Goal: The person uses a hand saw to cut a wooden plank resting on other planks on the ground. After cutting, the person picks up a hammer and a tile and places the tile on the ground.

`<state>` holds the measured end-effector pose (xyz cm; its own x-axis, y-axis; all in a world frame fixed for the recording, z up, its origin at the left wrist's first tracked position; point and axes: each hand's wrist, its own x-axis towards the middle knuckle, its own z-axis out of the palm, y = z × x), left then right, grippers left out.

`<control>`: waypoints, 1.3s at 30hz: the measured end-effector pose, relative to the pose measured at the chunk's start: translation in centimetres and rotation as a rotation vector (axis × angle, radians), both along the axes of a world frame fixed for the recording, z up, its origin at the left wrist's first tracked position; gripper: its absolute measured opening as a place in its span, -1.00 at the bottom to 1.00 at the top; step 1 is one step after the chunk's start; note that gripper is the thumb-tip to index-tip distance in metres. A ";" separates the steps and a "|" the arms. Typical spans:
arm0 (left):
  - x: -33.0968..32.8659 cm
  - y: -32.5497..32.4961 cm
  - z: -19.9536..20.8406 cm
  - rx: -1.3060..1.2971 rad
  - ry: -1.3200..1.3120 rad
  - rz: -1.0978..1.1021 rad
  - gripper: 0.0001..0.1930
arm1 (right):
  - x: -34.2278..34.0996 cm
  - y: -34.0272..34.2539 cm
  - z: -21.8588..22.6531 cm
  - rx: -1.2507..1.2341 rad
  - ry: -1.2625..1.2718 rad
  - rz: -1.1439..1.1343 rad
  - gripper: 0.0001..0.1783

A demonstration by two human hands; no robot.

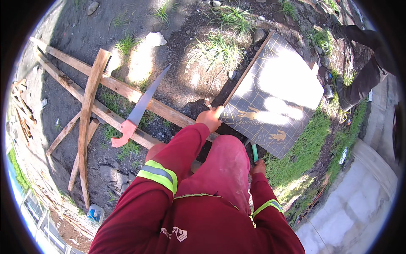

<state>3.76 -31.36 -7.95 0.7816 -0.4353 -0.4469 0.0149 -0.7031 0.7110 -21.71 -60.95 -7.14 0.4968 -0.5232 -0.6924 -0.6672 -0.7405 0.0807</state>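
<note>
A dark plywood panel point(253, 99) with printed gold markings and a bare wood edge is tilted in front of me, sunlight glaring off its upper part. My left hand point(210, 118) is closed on the panel's near left corner. Below the panel's near edge, my right hand point(258, 167) is wrapped round a green handle point(254, 151). The far end of that tool goes out of sight behind the panel. To my left, a handsaw point(141, 101) with a pinkish-red grip lies across two long timber beams.
The timber beams point(122, 89) form a low trestle, with a curved plank point(91, 93) resting across them. Another person's dark-trousered legs point(363, 76) stand at the far right. Rocks, grass tufts point(220, 51) and a concrete slab point(342, 211) lie around. A small plastic container point(96, 213) sits lower left.
</note>
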 end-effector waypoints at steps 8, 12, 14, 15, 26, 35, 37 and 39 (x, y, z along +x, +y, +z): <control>2.1 -2.2 1.6 0.183 0.220 0.031 -0.33 | 2.0 -0.9 0.5 -0.130 0.054 0.123 -0.46; 2.0 -3.5 0.8 0.201 0.245 0.127 -0.50 | 0.2 -2.2 5.4 -0.228 0.027 0.143 -0.60; 1.8 -3.6 0.4 0.217 0.245 0.164 -0.53 | -0.9 -3.2 8.6 -0.168 0.015 0.184 -0.66; 1.8 -3.6 0.3 0.223 0.232 0.165 -0.54 | -1.5 -3.5 10.2 -0.160 0.079 0.174 -0.69; 1.5 -3.6 0.4 0.212 0.215 0.183 -0.55 | 9.1 -0.3 12.6 0.346 -0.647 -0.277 -0.76; 2.5 -3.1 0.4 0.148 0.277 0.162 -0.51 | 33.6 0.7 11.0 -0.156 -0.149 0.328 -0.62; 2.9 -2.7 0.4 0.132 0.327 0.165 -0.49 | 34.4 1.4 11.0 -0.187 -0.071 0.353 -0.58; 4.0 -1.5 0.3 0.075 0.395 0.069 -0.46 | 34.7 2.1 10.8 -0.181 -0.037 0.269 -0.58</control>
<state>7.71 -32.86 -7.68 0.5699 -0.3425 -0.7469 0.3253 -0.7407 0.5878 13.00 -58.86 3.67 0.6571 -0.4827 -0.5790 -0.4549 -0.8664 0.2061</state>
